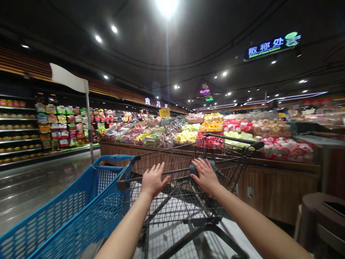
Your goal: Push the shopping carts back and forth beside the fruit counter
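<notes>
Your right hand (205,174) drapes over a dark blue item (193,170) at the black wire cart (201,221); can't tell how firmly. Your left hand (154,181): fingers spread, contact unclear. Blue plastic cart (81,218) left, wood-fronted display (283,189) ahead.

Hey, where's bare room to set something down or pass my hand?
Bare floor lies between the blue cart and the wall shelves; a narrow gap separates left hand and right hand above the wire cart. The counter is crowded with packages.

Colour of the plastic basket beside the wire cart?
Bright blue; the plastic basket shows best in the head view.
</notes>
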`<action>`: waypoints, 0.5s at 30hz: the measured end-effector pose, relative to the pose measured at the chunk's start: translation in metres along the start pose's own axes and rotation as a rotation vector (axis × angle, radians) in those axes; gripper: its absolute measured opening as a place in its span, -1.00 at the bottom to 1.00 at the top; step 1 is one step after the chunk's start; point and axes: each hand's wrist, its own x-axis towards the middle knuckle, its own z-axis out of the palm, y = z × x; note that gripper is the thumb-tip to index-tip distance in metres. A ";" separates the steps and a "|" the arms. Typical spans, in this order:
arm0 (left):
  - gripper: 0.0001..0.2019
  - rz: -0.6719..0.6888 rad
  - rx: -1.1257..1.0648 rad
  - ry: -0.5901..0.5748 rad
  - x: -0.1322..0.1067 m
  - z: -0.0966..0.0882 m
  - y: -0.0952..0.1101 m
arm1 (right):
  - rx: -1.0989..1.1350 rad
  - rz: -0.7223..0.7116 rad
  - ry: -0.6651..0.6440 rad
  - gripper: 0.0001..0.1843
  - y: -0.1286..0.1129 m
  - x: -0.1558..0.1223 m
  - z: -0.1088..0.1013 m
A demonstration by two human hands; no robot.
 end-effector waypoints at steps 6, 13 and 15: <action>-0.31 0.016 0.011 -0.009 -0.002 -0.006 -0.002 | -0.040 -0.020 -0.025 -0.41 0.049 -0.011 -0.013; -0.31 0.011 0.005 0.002 -0.002 -0.005 0.005 | -0.088 0.106 0.007 -0.40 0.098 -0.024 -0.014; -0.31 -0.001 0.001 0.009 -0.001 -0.003 0.006 | -0.094 0.123 0.010 -0.37 0.095 -0.023 -0.013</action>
